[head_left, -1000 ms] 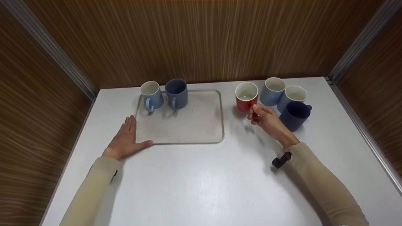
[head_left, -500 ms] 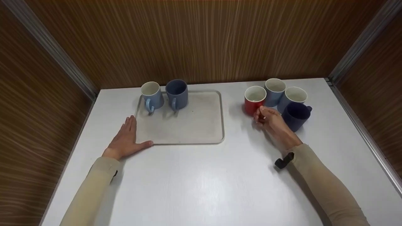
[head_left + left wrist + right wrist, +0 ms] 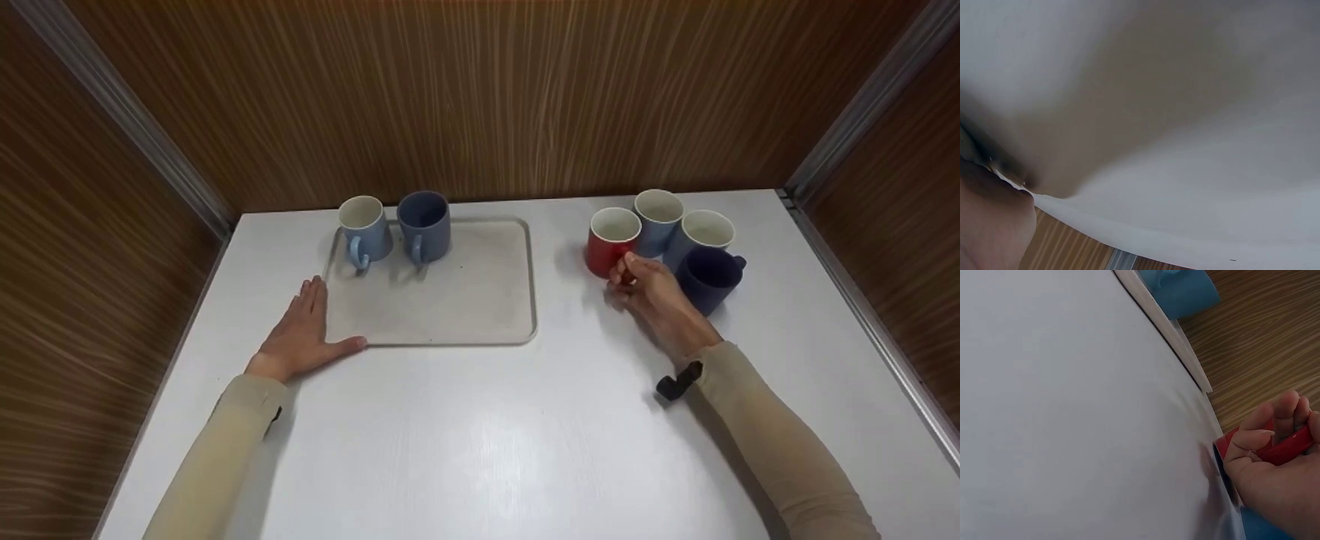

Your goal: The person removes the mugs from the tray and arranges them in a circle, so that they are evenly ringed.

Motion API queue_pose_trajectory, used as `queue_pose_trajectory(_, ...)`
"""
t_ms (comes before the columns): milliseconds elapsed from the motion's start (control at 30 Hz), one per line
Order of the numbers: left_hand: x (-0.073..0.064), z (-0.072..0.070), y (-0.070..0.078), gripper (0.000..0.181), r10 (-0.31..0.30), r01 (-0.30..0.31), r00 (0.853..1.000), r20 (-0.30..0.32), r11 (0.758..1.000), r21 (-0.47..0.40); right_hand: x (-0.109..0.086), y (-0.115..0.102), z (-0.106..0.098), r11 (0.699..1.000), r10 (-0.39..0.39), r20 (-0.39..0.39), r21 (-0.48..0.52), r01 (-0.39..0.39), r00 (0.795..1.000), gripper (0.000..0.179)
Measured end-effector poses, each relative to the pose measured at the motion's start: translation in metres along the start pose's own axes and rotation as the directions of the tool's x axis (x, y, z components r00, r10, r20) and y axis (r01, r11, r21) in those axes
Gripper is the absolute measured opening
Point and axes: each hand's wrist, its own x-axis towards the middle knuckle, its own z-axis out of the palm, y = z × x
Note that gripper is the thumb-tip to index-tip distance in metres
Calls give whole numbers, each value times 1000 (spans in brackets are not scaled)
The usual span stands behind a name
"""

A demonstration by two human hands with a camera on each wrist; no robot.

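In the head view, my right hand (image 3: pixel 656 300) holds a red mug (image 3: pixel 606 259) with a white inside by its handle. The right wrist view shows curled fingers and thumb around the red handle (image 3: pixel 1292 448). Whether the mug's base touches the table I cannot tell. My left hand (image 3: pixel 298 341) lies flat with its fingers along the left edge of a pale grey tray (image 3: pixel 435 307) and its thumb at the front edge. Toward the tray's back left stand a light blue mug (image 3: pixel 367 234) and a grey-blue mug (image 3: pixel 425 229), handles facing me.
Close behind and right of the red mug stand two light blue mugs, one at the back (image 3: pixel 656 225) and one farther right (image 3: pixel 697 234). A navy mug (image 3: pixel 706 281) stands beside my right hand. Wood-grain walls (image 3: pixel 480 97) enclose the white table (image 3: pixel 465 442).
My right hand has moved right and slightly toward me with the red mug, bringing it from near the tray to beside the other mugs. My left hand has stayed in place.
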Motion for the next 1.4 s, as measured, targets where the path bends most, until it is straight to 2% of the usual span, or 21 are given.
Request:
queue_pose_trajectory(333, 1, 0, 0, 141, -4, 4, 1000, 0, 1000, 0, 3, 2, -4, 999, -14, -14, -31, 14, 1000, 33)
queue_pose_trajectory(800, 2, -1, -2, 141, -1, 1, 1000, 4, 1000, 2, 2, 3, -10, 995, -47, 20, -87, 48, 999, 34)
queue_pose_trajectory(1000, 0, -1, 0, 141, -2, 2, 1000, 6, 1000, -11, 1, 2, -10, 994, -36, -21, -105, 33, 999, 31)
queue_pose_trajectory(1133, 0, -1, 1, 140, 0, 0, 1000, 4, 1000, -12, 0, 3, -8, 996, -41, -57, -79, 37, 998, 30)
queue_pose_trajectory(1300, 0, 0, 0, 140, 3, -3, 1000, -9, 1000, -9, -3, 2, -5, 996, -41, -138, -85, 29, 990, 30)
queue_pose_trajectory(1400, 1, 0, 0, 140, 2, -2, 1000, -15, 1000, -9, -3, 2, -1, 989, -63, -200, -141, 35, 978, 30)
